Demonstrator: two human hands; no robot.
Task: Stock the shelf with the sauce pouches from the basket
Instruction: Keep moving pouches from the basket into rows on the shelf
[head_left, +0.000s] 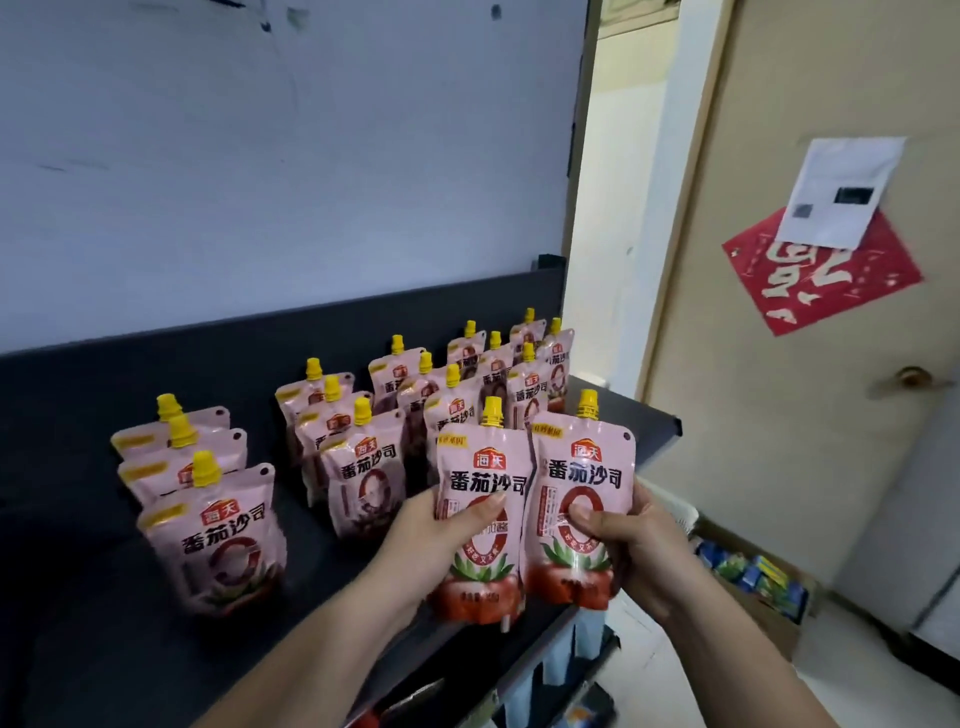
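Over the front edge of the dark shelf (104, 597) I hold two sauce pouches upright, side by side and touching along their inner edges. My left hand (431, 540) grips the left pouch (480, 499) across its middle, thumb on the printed face; my right hand (623, 535) grips the right pouch (584, 493) the same way. Both sit just ahead of the stocked pouches (363, 467), their bases about level with the shelf lip. I judge the step in hand to be placement: pouches collected, not yet set down. The next move calls for carrying each one forward and lowering it on its base ahead of a row beyond the hands, spout up, label facing me, then letting go without toppling its neighbours. Count: two pouches in hand; on the shelf I make out about fifteen, namely three in a file well to the left of my left hand, and four files of roughly three beyond both hands. The rearmost overlap, so that figure is approximate. No basket is in view.
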